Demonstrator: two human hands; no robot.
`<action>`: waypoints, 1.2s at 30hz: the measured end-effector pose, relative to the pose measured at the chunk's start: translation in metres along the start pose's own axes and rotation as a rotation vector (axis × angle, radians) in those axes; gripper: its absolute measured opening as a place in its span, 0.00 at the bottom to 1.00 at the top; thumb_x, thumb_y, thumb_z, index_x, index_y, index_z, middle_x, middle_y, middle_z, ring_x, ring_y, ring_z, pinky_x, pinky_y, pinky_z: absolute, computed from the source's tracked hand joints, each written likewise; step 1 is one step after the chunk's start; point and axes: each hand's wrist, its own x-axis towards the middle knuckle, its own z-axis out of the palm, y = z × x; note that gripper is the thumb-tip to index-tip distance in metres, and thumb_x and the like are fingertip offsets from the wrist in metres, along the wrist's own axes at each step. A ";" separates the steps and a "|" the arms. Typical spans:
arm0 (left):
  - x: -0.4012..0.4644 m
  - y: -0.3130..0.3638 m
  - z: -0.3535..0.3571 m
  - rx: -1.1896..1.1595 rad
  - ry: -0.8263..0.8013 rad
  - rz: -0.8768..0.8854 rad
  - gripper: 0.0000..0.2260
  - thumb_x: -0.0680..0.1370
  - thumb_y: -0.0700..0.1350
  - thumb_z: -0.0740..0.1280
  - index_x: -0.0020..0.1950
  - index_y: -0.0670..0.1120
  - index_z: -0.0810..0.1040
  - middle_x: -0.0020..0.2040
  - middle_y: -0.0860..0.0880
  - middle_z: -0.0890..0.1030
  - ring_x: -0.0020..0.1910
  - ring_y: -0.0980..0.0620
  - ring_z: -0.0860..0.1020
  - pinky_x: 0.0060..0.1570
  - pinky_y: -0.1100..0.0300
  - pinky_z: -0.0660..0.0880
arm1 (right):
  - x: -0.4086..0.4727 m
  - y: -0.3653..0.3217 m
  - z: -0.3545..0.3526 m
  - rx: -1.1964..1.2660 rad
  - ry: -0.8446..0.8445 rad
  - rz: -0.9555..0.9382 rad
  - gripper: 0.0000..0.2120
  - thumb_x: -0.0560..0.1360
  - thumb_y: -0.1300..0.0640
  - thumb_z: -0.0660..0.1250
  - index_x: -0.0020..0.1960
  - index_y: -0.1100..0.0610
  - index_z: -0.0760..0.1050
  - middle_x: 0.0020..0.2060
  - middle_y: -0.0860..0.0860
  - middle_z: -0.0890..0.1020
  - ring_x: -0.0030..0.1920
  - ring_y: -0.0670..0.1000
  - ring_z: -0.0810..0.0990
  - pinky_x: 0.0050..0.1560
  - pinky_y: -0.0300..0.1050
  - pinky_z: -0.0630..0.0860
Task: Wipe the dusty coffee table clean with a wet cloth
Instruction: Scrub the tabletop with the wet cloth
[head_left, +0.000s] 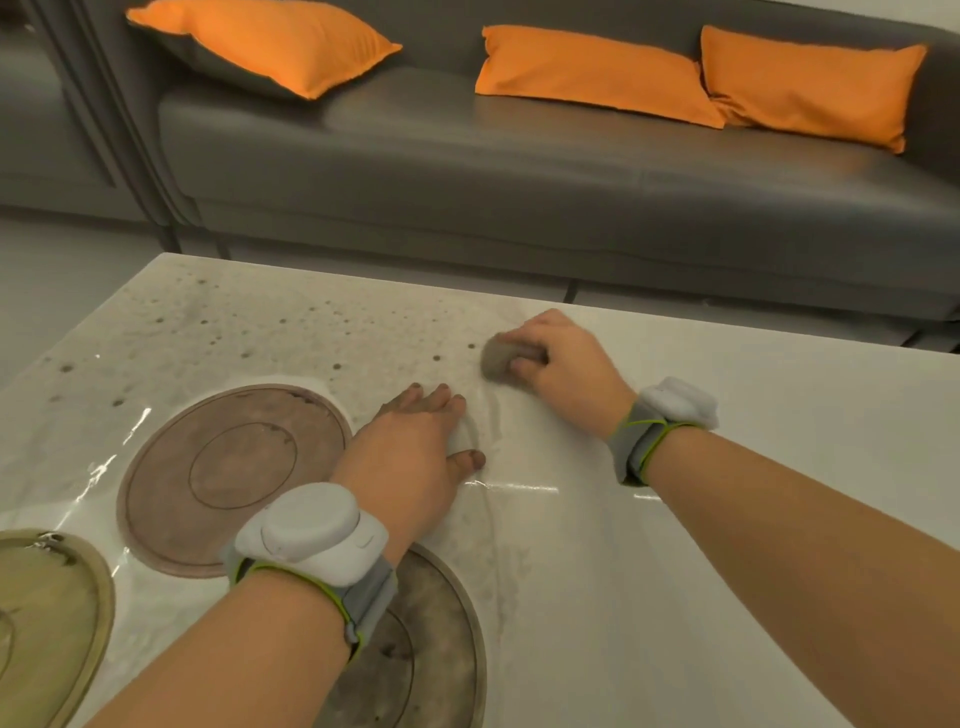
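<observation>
The white coffee table (727, 467) fills the lower view. Its far left part is grey with dust and dark specks, while the right side looks clean and glossy. My right hand (566, 364) presses a bunched grey cloth (498, 359) onto the tabletop at the border of the dusty zone. My left hand (415, 441) lies flat on the table, fingers together, palm down, just left of a wet streak. Its fingertips look dirty. Both wrists wear white sensor bands.
Three round discs are set into the tabletop: a brown one (228, 478), a tan one (47, 623) at the left edge, a darker one (431, 665) under my left forearm. A grey sofa (519, 171) with orange cushions (597, 73) stands beyond the table.
</observation>
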 end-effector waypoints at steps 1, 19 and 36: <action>0.000 0.000 0.000 -0.005 -0.001 -0.002 0.29 0.79 0.60 0.59 0.77 0.54 0.56 0.78 0.56 0.54 0.78 0.53 0.50 0.75 0.57 0.53 | 0.001 -0.003 0.000 0.060 -0.058 -0.030 0.16 0.73 0.63 0.69 0.60 0.54 0.80 0.53 0.50 0.76 0.53 0.47 0.74 0.60 0.39 0.69; 0.000 -0.001 0.003 -0.012 0.053 0.032 0.29 0.79 0.60 0.58 0.78 0.53 0.55 0.78 0.56 0.53 0.78 0.53 0.49 0.73 0.60 0.50 | 0.048 0.025 -0.017 -0.033 0.233 0.269 0.12 0.72 0.56 0.70 0.55 0.49 0.82 0.52 0.52 0.81 0.53 0.54 0.78 0.55 0.44 0.74; -0.009 0.012 -0.006 0.036 0.042 -0.029 0.24 0.79 0.55 0.61 0.74 0.51 0.65 0.76 0.54 0.63 0.75 0.52 0.60 0.69 0.60 0.60 | -0.031 -0.017 -0.017 -0.098 -0.060 0.103 0.14 0.75 0.61 0.66 0.58 0.53 0.81 0.53 0.56 0.77 0.54 0.57 0.78 0.54 0.40 0.71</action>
